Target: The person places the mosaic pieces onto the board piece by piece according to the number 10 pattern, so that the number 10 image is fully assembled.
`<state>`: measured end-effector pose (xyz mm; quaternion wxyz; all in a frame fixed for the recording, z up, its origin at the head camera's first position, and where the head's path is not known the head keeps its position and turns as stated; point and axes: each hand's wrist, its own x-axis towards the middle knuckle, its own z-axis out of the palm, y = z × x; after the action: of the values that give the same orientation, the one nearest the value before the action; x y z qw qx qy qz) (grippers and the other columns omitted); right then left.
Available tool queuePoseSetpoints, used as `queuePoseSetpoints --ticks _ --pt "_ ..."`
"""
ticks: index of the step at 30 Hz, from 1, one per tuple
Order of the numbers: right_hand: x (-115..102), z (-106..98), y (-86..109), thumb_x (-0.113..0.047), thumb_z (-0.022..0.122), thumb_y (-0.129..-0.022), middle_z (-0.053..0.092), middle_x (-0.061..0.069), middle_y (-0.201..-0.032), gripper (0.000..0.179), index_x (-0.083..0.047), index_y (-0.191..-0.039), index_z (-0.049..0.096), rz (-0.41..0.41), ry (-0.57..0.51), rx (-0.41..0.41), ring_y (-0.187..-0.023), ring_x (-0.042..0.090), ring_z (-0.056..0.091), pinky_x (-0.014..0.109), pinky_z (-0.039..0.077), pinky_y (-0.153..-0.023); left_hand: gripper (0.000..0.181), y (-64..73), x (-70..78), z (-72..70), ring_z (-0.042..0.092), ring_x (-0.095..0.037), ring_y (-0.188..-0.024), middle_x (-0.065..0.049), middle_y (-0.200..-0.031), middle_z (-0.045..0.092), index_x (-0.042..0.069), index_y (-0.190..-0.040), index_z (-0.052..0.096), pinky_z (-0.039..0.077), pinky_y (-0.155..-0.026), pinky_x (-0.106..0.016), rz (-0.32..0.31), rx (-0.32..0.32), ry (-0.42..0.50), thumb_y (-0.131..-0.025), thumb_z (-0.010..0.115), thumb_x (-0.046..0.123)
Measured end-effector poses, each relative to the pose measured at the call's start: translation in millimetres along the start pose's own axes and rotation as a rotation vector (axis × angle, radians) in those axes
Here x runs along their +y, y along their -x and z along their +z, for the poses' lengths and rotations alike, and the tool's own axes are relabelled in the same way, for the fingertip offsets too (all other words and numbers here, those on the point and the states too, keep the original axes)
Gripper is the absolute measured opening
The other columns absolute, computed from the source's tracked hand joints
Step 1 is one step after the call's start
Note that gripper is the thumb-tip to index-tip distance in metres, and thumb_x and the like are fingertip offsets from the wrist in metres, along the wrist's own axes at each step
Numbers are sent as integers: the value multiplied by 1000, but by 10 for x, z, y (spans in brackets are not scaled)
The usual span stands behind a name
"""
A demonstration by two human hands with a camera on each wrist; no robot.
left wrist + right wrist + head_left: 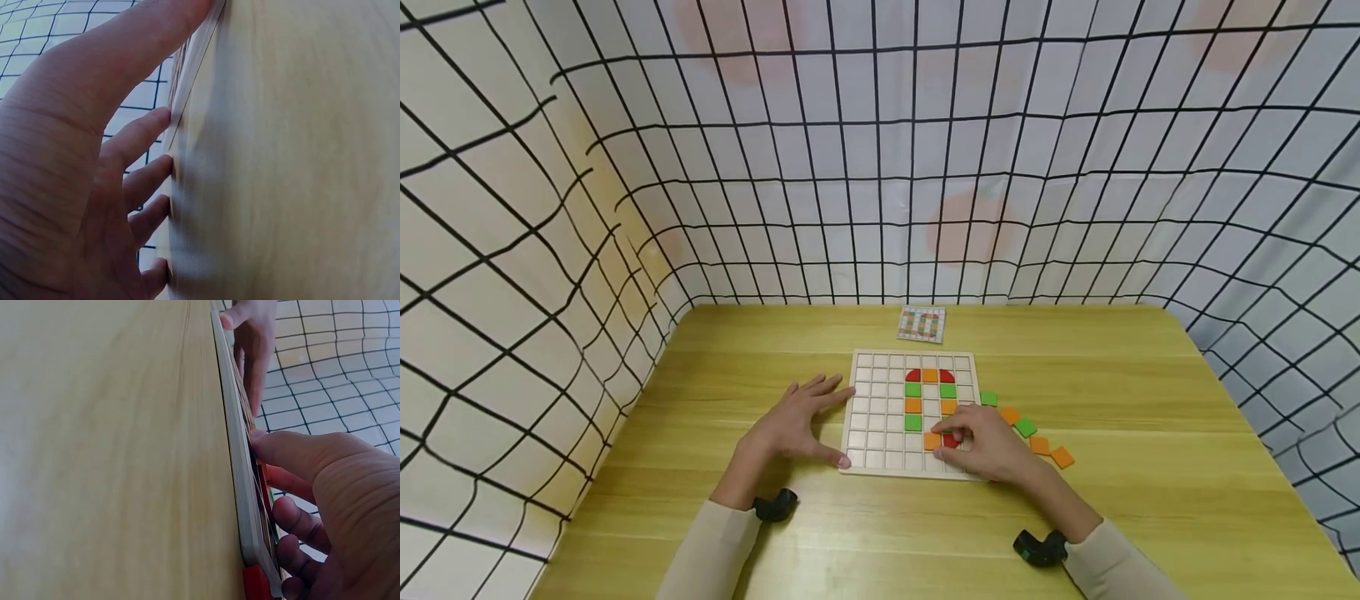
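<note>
A white gridded board [880,417] lies on the table, with red, orange and green tiles in a looped pattern on its right half. My right hand [988,446] reaches over its lower right, thumb and index finger pinching an orange tile [932,442] at the grid. Beside that tile, a red rounded tile [951,440] is partly covered by the fingers. My left hand [793,421] has its fingers spread at the board's left side. Its thumb touches the lower left corner, and the index fingertip meets the left edge. In the right wrist view, the thumb [294,450] is close over the board's surface.
Loose green [988,398] and orange [1062,457] tiles lie in a slanting row right of the board. Behind it rests a small pattern card [921,324]. Black netting [880,200] over white sheeting surrounds the wooden table [850,533] at the back and sides.
</note>
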<state>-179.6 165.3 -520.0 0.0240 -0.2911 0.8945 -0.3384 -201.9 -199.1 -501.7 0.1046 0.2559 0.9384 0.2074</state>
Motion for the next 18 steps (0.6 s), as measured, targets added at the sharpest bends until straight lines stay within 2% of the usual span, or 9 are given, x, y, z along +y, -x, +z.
queuePoseSetpoints --ticks 4,9,13,18 --pt "4 5 -5 -38 84 -85 58 -10 -75 27 -23 -107 80 0 -8 3 -71 6 50 21 38 -65 115 -4 3 -11 15 -36 -160 -5 -171 26 31 -160 40 8 -125 -70 -2 -7 0 -63 85 75" --pt "48 -23 11 -32 84 -86 57 -6 -77 27 -19 -109 79 36 -85 3 -71 7 49 21 39 -63 116 -9 -8 5 14 -34 -161 -2 -172 25 33 -160 39 8 -126 -69 -15 -14 -3 -62 84 77" --pt "84 -121 57 -27 84 -87 56 -4 -77 25 -18 -109 79 100 -130 33 -71 11 50 22 40 -61 117 -7 -16 22 14 -34 -161 -1 -172 24 33 -160 39 7 -126 -68 -17 -19 -1 -62 83 79" --pt "101 -271 147 -30 84 -87 55 -2 -77 23 -21 -108 79 181 -113 41 -76 16 53 24 41 -64 117 -1 -17 10 15 -35 -161 -2 -172 25 33 -160 39 8 -126 -68 -8 -6 2 -62 83 78"
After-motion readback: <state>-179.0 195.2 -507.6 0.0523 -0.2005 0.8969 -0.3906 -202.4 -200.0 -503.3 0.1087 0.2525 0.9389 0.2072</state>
